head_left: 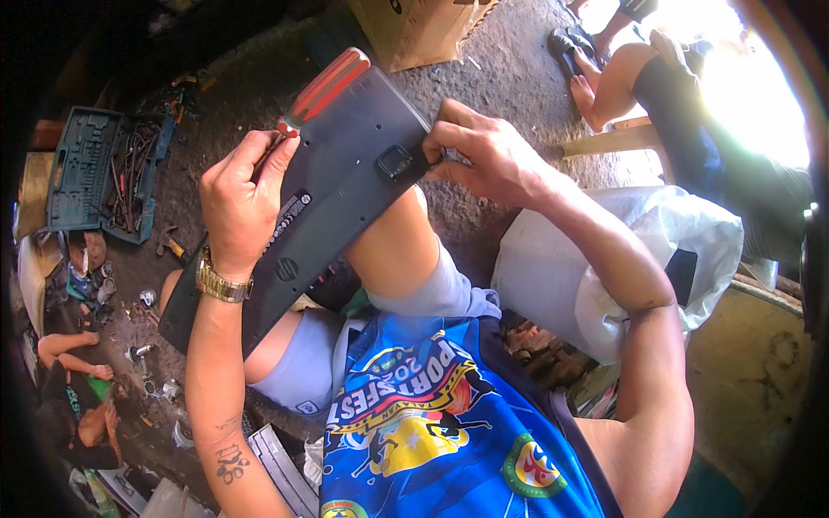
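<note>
A long, flat black panel (341, 186) lies tilted across my lap, its face dotted with screw holes and a small printed label. It resembles the underside of a keyboard. A square black foot or recess (395, 162) sits near its right edge. My left hand (240, 194), with a gold watch on the wrist, is closed at the panel's upper left edge. Its fingers pinch the end of a red-and-grey screwdriver (332, 85), whose handle points up and away; the shaft is hidden. At the upper right edge my right hand (479, 151) has curled fingers gripping the panel.
An open teal tool case (104, 177) full of metal tools stands at the left, near a hammer (175, 244). A white sack (553, 250) lies right of my knee. A cardboard box (419, 30) stands ahead. Other people sit at far left (82, 406) and upper right (669, 95).
</note>
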The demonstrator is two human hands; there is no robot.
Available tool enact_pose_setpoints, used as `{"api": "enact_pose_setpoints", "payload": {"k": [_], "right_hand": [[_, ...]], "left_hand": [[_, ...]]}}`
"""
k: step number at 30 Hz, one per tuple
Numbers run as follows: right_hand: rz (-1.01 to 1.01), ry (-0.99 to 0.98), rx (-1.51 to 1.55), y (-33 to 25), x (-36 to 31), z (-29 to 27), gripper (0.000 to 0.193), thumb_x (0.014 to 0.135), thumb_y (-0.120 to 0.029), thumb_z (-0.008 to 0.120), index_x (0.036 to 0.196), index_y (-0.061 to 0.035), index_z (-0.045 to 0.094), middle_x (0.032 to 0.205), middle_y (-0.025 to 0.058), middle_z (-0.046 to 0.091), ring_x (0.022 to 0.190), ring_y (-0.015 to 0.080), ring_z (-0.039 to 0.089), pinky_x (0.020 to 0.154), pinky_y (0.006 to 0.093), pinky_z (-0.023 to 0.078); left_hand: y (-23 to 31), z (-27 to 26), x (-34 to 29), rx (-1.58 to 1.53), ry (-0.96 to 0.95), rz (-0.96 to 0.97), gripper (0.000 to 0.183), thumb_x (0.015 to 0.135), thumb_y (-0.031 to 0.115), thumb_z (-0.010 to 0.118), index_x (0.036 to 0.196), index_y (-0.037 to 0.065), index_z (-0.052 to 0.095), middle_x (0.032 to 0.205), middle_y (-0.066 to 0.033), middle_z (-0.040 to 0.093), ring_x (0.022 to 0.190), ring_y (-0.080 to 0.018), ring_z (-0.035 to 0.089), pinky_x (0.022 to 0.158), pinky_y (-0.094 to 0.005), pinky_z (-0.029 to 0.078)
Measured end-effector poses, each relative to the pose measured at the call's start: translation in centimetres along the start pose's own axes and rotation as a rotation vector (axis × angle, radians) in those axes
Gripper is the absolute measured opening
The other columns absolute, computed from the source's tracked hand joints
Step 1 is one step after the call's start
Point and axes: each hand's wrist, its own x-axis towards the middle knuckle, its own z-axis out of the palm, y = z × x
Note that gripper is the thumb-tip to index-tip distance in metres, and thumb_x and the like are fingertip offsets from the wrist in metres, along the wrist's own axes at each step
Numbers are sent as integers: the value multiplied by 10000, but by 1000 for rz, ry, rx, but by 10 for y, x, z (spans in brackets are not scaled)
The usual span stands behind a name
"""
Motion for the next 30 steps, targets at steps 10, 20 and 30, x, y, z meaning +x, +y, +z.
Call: {"api": "enact_pose_setpoints", "payload": {"k": [10, 20, 30], "right_hand": [[-61, 269, 5, 2, -8, -25, 281, 832, -136, 788, 1097, -110, 700, 834, 71, 590, 668, 209, 641, 592, 346, 548], [-202, 241, 371, -60, 24, -97, 703, 891, -23, 751, 1483, -9, 372, 1140, 103, 607, 964, 186, 697, 744, 272, 625], [-134, 414, 13, -66, 0, -78, 395, 900, -144, 747, 1239, -51, 566, 911, 86, 706, 734, 214, 731, 596, 340, 590]], "left_hand": [[11, -10, 4, -98, 12, -73, 153, 972, 143, 702, 997, -8, 716, 778, -83, 705, 677, -92, 617, 607, -254, 460], [71, 38, 43, -630, -408, 97, 151, 981, 152, 682, 1028, 12, 715, 750, -60, 666, 657, -59, 557, 598, -244, 454], [67, 64, 48, -659, -559, 164, 155, 966, 153, 698, 1018, 10, 727, 666, -102, 595, 578, -108, 485, 563, -305, 457]]}}
